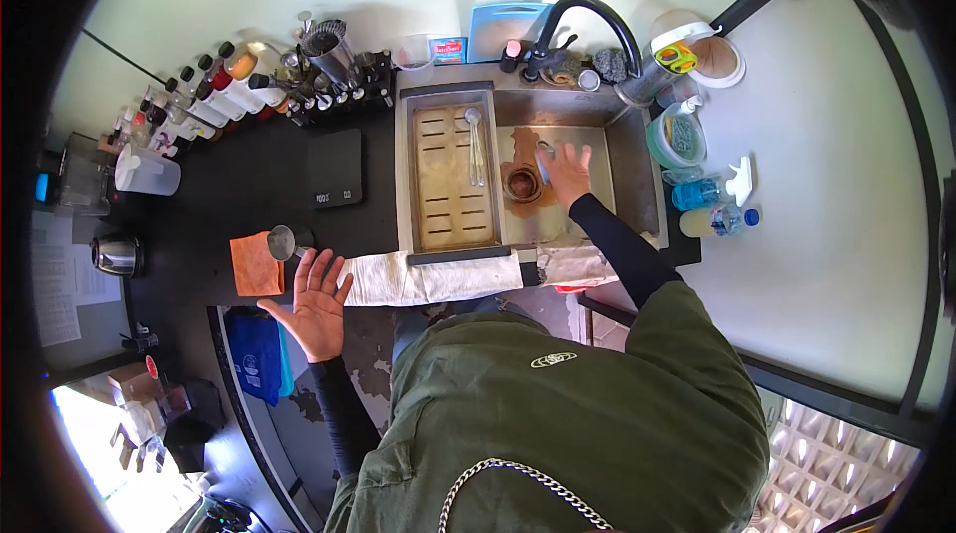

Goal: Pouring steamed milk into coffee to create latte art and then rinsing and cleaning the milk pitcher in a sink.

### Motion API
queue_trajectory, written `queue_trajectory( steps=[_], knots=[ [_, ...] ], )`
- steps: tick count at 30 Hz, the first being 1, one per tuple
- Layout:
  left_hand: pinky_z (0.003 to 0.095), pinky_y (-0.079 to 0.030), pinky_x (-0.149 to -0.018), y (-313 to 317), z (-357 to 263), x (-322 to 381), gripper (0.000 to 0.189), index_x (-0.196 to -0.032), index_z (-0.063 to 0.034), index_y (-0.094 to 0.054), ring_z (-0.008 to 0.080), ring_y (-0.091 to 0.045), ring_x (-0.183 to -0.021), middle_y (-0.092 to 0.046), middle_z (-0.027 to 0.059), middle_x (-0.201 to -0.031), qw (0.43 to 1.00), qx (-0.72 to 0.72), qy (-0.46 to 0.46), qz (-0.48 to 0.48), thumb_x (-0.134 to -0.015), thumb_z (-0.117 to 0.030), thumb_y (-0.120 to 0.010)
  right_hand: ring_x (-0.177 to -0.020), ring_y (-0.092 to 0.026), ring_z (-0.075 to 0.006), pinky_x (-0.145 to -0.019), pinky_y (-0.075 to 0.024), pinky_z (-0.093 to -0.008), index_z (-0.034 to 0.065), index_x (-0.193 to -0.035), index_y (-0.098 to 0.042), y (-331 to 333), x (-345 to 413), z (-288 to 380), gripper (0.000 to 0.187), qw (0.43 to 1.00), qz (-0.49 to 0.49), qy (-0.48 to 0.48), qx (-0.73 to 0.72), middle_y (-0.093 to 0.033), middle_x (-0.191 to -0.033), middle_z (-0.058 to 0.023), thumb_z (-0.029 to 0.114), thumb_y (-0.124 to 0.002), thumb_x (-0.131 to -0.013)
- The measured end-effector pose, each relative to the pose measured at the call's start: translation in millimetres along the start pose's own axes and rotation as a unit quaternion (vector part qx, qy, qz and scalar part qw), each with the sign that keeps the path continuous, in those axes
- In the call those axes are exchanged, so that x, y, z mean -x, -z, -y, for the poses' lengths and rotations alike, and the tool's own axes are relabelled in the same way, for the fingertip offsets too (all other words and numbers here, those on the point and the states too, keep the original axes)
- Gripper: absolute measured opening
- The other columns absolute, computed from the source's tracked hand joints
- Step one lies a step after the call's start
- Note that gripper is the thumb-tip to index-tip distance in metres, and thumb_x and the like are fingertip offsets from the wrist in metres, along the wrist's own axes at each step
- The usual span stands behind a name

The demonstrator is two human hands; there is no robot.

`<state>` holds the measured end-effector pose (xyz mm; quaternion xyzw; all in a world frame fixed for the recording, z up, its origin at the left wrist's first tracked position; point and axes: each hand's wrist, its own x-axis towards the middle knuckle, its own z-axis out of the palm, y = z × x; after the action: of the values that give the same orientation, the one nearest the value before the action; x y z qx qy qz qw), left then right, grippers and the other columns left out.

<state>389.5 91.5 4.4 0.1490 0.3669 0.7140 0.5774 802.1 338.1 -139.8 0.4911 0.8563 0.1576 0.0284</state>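
Note:
My left hand (314, 309) is raised over the counter's front edge, palm up, fingers spread and holding nothing. Just beyond its fingertips, a small metal cup with a handle (282, 242) stands partly over an orange cloth (254, 264). Over the sink basin (627, 152) is my right hand (569, 173), its fingers spread around a small bluish thing (543, 168). The hand covers most of that thing, and whether it is gripped is unclear. To the left of this hand, a round glass vessel (522, 183) sits in a brown spill (525, 142) on the basin floor.
Two long spoons (475, 148) lie on the slotted drain tray (454, 182). A black faucet (590, 2) arches behind the basin. Left of the sink is a digital scale (334, 168). Bottles (231, 85) line the wall; a spray bottle (698, 194) lies at right. White cloth (433, 280) covers the front edge.

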Motion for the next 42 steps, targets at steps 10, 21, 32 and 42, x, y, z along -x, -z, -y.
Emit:
queue_trajectory(
  steps=[10, 21, 32, 42],
  knots=[
    [0.047, -0.041, -0.104, 5, -1, 11, 0.107, -0.14, -0.0039, -0.042, 0.0334, -0.049, -0.126, -0.049, 0.0177, -0.138, 1.0, -0.003, 0.004, -0.006, -0.078, -0.088, -0.019, -0.115, -0.052, -0.0412, -0.096, -0.0447, -0.0483, 0.02, -0.135, -0.04, -102, 48, -48, 0.087, 0.837, 0.107, -0.379, -0.381, -0.052, -0.127, -0.0147, 0.023, -0.086, -0.061],
    [0.0467, -0.043, -0.103, -18, 10, 3, 0.105, -0.139, -0.0063, -0.043, 0.0319, -0.051, -0.124, -0.05, 0.0162, -0.137, 0.997, -0.068, 0.042, -0.017, -0.078, -0.088, -0.018, -0.116, -0.057, -0.0355, -0.096, -0.0461, -0.0434, 0.0116, -0.133, -0.038, -142, 55, -85, 0.088, 0.797, 0.06, -0.404, -0.445, -0.06, -0.123, -0.0166, 0.025, -0.087, -0.061],
    [0.0404, -0.045, -0.098, -40, 8, 3, 0.091, -0.135, -0.0018, -0.046, 0.0265, -0.056, -0.115, -0.055, 0.0148, -0.13, 0.988, -0.143, 0.021, -0.052, -0.089, -0.077, -0.023, -0.135, -0.034, -0.0432, -0.107, -0.035, -0.0517, 0.0152, -0.152, -0.012, -59, -3, -71, 0.107, 0.854, 0.219, -0.379, -0.281, -0.037, -0.143, -0.0299, 0.042, -0.078, -0.071],
    [0.0327, -0.048, -0.095, -59, 55, -1, 0.04, -0.131, -0.0023, -0.05, 0.0174, -0.058, -0.113, -0.058, 0.0086, -0.124, 0.921, -0.368, 0.105, 0.072, -0.102, -0.029, -0.049, -0.122, -0.049, -0.0303, -0.095, -0.0446, -0.0471, 0.0077, -0.134, -0.047, 28, -156, -125, 0.049, 0.979, -0.155, -0.067, -0.112, -0.048, -0.139, -0.0089, 0.028, -0.057, -0.092]
  ],
)
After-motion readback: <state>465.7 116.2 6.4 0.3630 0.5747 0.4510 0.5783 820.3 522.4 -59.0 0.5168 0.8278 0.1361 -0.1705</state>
